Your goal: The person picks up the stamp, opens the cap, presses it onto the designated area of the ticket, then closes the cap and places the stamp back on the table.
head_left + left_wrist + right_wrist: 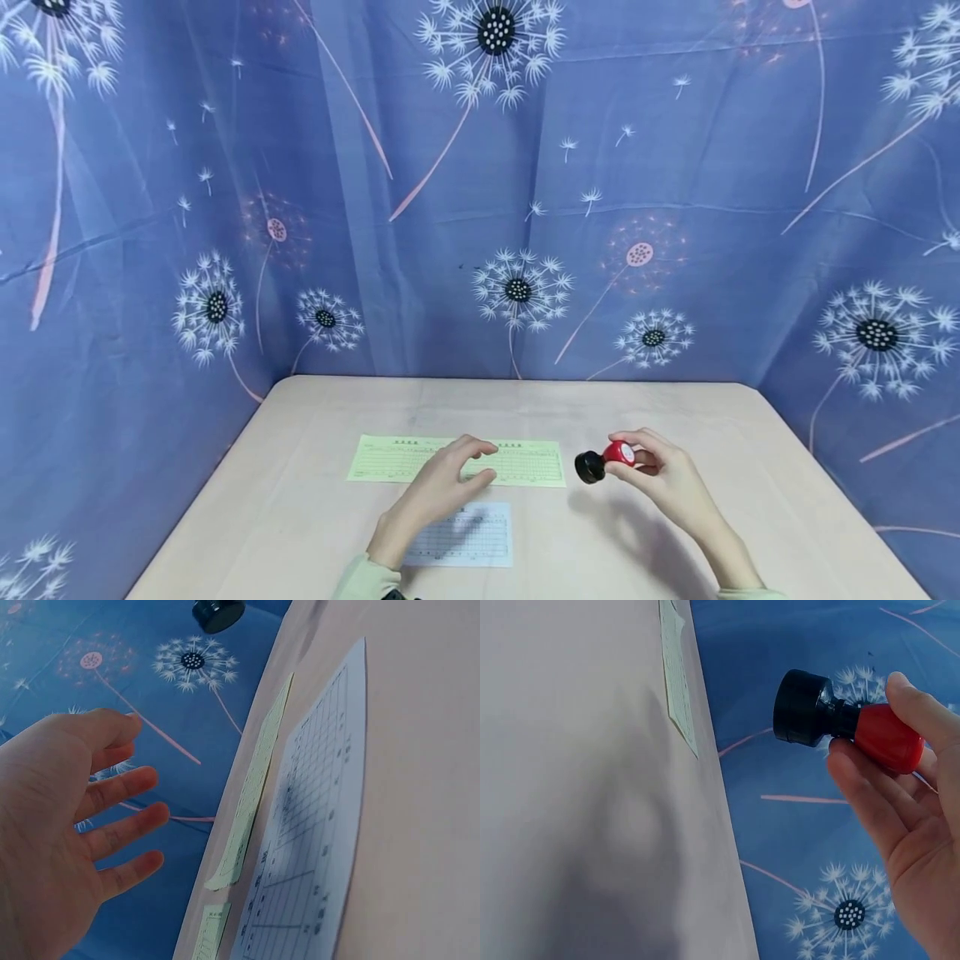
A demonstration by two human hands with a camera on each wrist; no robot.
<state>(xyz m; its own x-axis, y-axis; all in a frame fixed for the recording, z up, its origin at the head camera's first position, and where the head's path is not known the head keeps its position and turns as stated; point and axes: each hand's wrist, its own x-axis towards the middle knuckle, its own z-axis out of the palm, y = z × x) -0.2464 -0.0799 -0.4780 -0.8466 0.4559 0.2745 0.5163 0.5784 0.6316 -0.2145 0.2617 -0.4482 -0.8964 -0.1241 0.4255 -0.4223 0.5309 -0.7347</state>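
My right hand (667,479) pinches the red handle of a stamp (889,739) between thumb and fingers. The stamp is held in the air with its black round end (589,467) pointing left, and its shadow falls on the table. My left hand (446,483) hovers over the papers with fingers loosely bent and nothing in its grasp. Beneath it lie pale green printed forms (532,467), end to end in a row; the left wrist view shows two pieces. Nearer to me is a white gridded form (322,780), partly hidden by my left wrist in the head view.
A pale table (600,550) with rounded far corners holds the papers. Blue cloth (435,333) with dandelion prints hangs along its back and both sides.
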